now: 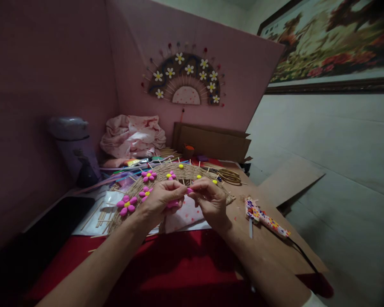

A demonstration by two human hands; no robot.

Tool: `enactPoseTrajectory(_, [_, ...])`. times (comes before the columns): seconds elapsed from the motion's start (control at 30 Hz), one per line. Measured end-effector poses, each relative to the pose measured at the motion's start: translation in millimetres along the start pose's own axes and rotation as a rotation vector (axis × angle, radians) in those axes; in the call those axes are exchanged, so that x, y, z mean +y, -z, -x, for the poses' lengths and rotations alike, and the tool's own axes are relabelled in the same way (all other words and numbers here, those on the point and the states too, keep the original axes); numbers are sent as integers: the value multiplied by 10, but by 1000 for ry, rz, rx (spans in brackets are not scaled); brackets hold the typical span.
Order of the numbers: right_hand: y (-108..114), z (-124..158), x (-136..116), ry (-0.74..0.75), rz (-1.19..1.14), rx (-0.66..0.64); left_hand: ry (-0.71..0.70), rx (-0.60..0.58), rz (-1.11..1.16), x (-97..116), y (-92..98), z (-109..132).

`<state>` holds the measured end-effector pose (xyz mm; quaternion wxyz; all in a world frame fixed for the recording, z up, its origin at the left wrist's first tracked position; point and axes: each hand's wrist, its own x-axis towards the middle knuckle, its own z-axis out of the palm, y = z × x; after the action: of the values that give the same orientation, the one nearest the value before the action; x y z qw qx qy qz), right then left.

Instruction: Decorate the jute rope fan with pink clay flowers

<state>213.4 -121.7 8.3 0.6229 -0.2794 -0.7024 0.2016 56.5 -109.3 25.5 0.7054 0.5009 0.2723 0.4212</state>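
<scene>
Pinched fingertips: Left hand (165, 198) and right hand (211, 199) close together on a small pink piece (189, 190), above the inner edge of a twine-wrapped fan (161, 172).
Pink piece: Probably light, soft and easily dented; best taken lightly by its edges.
Under the left hand: More pink shows over the fan; whether gripped, cannot tell.
Twine-wrapped fan: Likely light but stiff, its projecting sticks (149, 166) fragile; the bare twine rim offers the safer hold, clear of the pink flowers (127, 205).
Brown cup (188, 152): Behind the fan, something orange at its mouth.
Lilac bottle (75, 151): Left of the fan, capped, contents hidden.
</scene>
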Motion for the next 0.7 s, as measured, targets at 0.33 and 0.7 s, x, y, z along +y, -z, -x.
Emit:
enactPoseTrajectory(0.33, [14, -23, -37, 77, 143, -7, -24, 16, -84, 51, -51, 17])
enactPoseTrajectory(0.7, [2, -36, -54, 51, 145, 16, -33, 52, -75, 29, -57, 17])
